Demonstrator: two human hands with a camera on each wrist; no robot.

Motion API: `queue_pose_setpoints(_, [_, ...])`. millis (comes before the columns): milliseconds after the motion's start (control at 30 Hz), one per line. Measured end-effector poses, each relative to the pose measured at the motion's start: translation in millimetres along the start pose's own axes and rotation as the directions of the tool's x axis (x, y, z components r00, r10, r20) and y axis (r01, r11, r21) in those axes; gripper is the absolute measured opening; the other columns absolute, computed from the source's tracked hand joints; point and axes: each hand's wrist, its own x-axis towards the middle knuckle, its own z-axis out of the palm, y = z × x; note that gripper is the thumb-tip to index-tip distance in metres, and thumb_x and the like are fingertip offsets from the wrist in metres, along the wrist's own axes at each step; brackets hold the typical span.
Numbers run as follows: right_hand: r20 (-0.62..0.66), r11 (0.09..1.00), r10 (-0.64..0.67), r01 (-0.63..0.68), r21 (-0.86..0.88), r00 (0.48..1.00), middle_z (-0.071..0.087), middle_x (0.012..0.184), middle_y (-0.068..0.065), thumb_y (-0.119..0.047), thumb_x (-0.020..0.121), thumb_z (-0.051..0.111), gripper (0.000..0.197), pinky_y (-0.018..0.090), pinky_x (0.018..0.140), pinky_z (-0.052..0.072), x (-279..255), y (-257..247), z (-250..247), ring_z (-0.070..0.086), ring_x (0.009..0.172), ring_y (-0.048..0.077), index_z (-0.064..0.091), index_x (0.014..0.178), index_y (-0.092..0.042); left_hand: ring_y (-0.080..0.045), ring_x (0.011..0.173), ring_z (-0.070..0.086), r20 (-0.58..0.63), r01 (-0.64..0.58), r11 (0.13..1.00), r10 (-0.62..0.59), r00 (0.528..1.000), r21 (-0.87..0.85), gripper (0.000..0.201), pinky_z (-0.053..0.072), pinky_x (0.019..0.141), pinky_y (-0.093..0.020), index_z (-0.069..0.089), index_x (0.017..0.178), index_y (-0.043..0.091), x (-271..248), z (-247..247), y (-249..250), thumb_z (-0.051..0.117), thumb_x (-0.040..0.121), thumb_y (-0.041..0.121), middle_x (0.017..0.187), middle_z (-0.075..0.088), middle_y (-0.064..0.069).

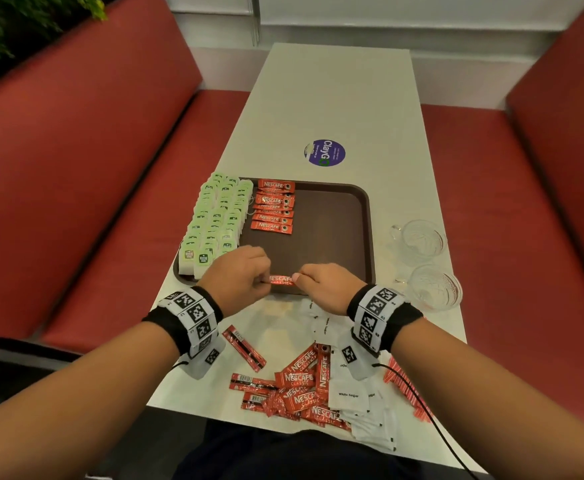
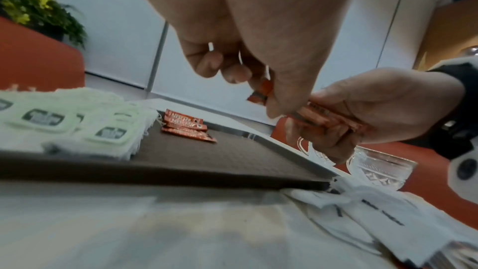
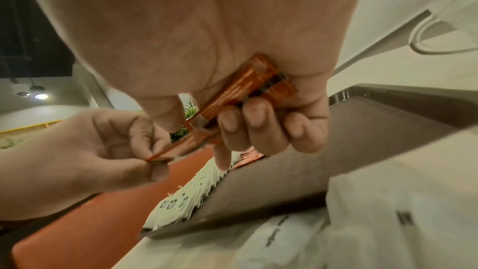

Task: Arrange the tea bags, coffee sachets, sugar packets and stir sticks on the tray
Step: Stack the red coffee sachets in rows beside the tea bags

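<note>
Over the near edge of the brown tray (image 1: 335,216), both hands hold red coffee sachets (image 1: 281,280). My right hand (image 1: 321,284) grips a small stack of coffee sachets (image 3: 248,89) in curled fingers. My left hand (image 1: 242,275) pinches the left end of one sachet (image 3: 161,155) from that stack. On the tray's left side stand rows of green tea bags (image 1: 214,223), and a column of coffee sachets (image 1: 274,209) lies beside them. Loose coffee sachets (image 1: 301,389), white sugar packets (image 1: 360,403) and red stir sticks (image 1: 408,389) lie on the table near me.
Two glass cups (image 1: 420,242) (image 1: 436,287) stand right of the tray. A purple round sticker (image 1: 324,153) is on the white table (image 1: 328,98) beyond it. Red bench seats (image 1: 110,202) run along both sides. The tray's right half is bare.
</note>
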Motion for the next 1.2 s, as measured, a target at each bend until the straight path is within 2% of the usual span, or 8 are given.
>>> queue_pose_setpoints(167, [-0.027,0.993,-0.002,0.005,0.121,1.0,0.059,0.08,0.001,-0.033,0.103,0.044,0.021,0.036,0.066,0.047,6.1,-1.9,-8.7,0.056,0.07,0.019,0.052,0.089,-0.019,-0.021,0.074,0.056,-0.035,-0.086,0.996,0.086,0.996,0.004,0.022,0.048,0.059,-0.034,0.06,0.065,0.015,10.4,0.2,-9.4,0.079,0.063,0.005,0.088,0.06,0.002])
queue_pose_setpoints(267, [-0.087,0.994,-0.032,0.041,0.103,0.996,0.057,0.08,-0.001,-0.028,0.102,0.046,0.017,0.038,0.07,0.047,12.8,-0.8,-10.0,0.056,0.072,0.02,0.051,0.089,-0.018,-0.019,0.08,0.056,-0.002,-0.073,0.994,0.073,0.997,-0.076,0.022,0.047,0.068,-0.032,0.066,0.072,0.021,18.2,3.3,-15.1,0.086,0.069,0.017,0.095,0.061,0.004])
queue_pose_setpoints(400, [-0.121,0.992,-0.059,0.072,0.106,0.991,0.056,0.079,-0.001,-0.027,0.101,0.049,0.017,0.038,0.068,0.046,22.0,2.6,-7.9,0.053,0.07,0.019,0.05,0.086,-0.019,-0.013,0.083,0.052,0.082,0.032,0.996,-0.024,0.996,-0.088,0.013,0.042,0.075,-0.031,0.068,0.094,0.03,32.6,5.8,-21.8,0.075,0.085,0.035,0.089,0.064,0.012])
queue_pose_setpoints(533, [-0.148,0.995,-0.013,0.027,0.094,0.989,0.058,0.079,-0.001,-0.032,0.1,0.049,0.014,0.04,0.069,0.049,30.4,5.9,-6.5,0.055,0.071,0.019,0.05,0.092,-0.02,-0.01,0.085,0.048,0.154,0.14,0.99,-0.14,0.978,0.016,0.005,0.042,0.081,-0.036,0.07,0.092,0.038,49.9,16.6,-38.7,0.07,0.088,0.041,0.085,0.065,0.016])
queue_pose_setpoints(633, [-0.123,0.987,0.09,-0.072,0.144,0.988,0.058,0.077,0.0,-0.031,0.101,0.048,0.012,0.035,0.062,0.046,34.3,8.6,-7.5,0.056,0.066,0.018,0.043,0.102,-0.019,-0.014,0.089,0.053,0.193,0.315,0.937,-0.34,0.92,0.148,0.006,0.044,0.088,-0.037,0.07,0.09,0.04,66.1,22.3,-58.1,0.07,0.086,0.044,0.086,0.064,0.009])
queue_pose_setpoints(800, [-0.081,0.984,0.113,-0.1,0.149,0.99,0.059,0.08,0.004,-0.027,0.101,0.046,0.012,0.041,0.067,0.05,35.9,10.4,-10.4,0.058,0.07,0.021,0.043,0.103,-0.016,-0.016,0.098,0.061,0.308,0.331,0.892,-0.423,0.852,0.309,0.012,0.049,0.09,-0.04,0.072,0.092,0.04,91.8,30.4,-76.5,0.072,0.084,0.048,0.092,0.071,0.013])
queue_pose_setpoints(933, [-0.063,0.983,0.121,-0.111,0.148,0.991,0.058,0.08,0.004,-0.026,0.102,0.045,0.011,0.037,0.064,0.047,35.2,12.9,-11.3,0.057,0.069,0.02,0.045,0.102,-0.014,-0.021,0.101,0.061,0.287,0.319,0.884,-0.421,0.86,0.341,0.018,0.05,0.087,-0.037,0.072,0.104,0.035,109.9,33.4,-77.3,0.072,0.086,0.039,0.106,0.068,0.005])
queue_pose_setpoints(1200, [-0.065,0.985,0.127,-0.118,0.129,0.99,0.061,0.081,0.005,-0.027,0.101,0.044,0.014,0.04,0.066,0.049,31.0,20.1,-11.2,0.059,0.07,0.023,0.047,0.098,-0.014,-0.027,0.105,0.063,0.401,0.374,0.881,-0.467,0.788,0.291,0.018,0.048,0.089,-0.033,0.072,0.106,0.019,142.8,33.4,-78.3,0.063,0.092,0.012,0.113,0.066,-0.006])
